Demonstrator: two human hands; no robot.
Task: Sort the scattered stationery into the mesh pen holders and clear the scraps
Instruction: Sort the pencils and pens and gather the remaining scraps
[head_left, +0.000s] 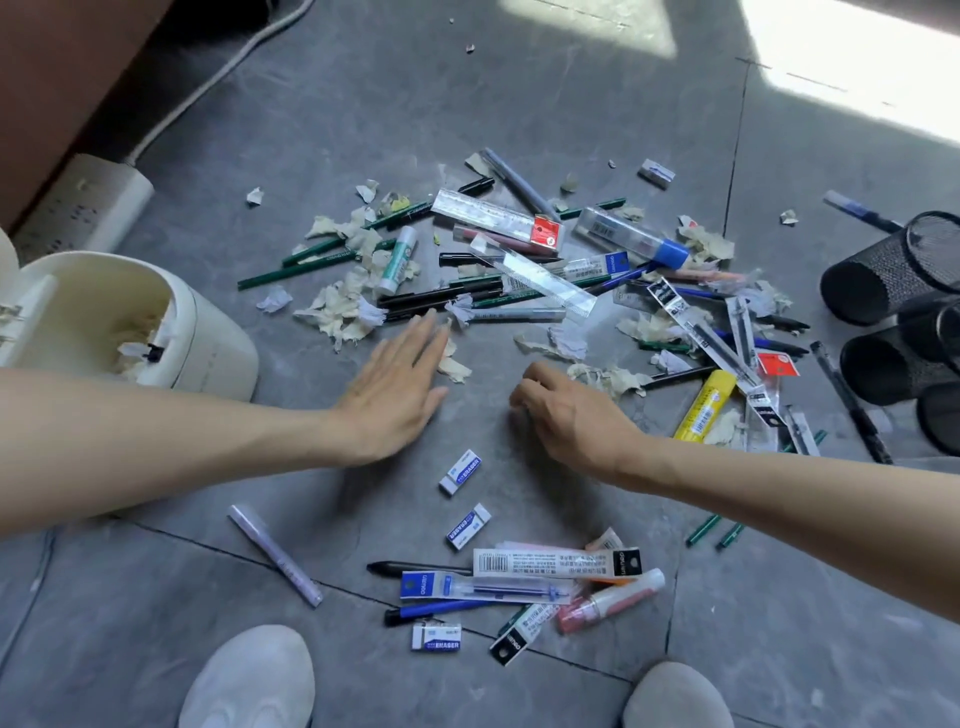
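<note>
My left hand (395, 379) lay flat, fingers straight and together, touching paper scraps (337, 306) on the floor. My right hand (566, 410) was curled; I couldn't tell if it pinched anything. Pens (441, 296) and rulers (545, 280) lay heaped between waste bin (218, 343) and mesh pen holders (872, 280).

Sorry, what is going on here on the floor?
A person bends over pens, rulers and paper scraps scattered on the floor. The left hand is open, its fingers straight, at the edge of the scraps. The right hand is curled; whether it holds anything cannot be told. The cream bin holds some scraps. The mesh pen holders lie on their sides at the right.
</note>
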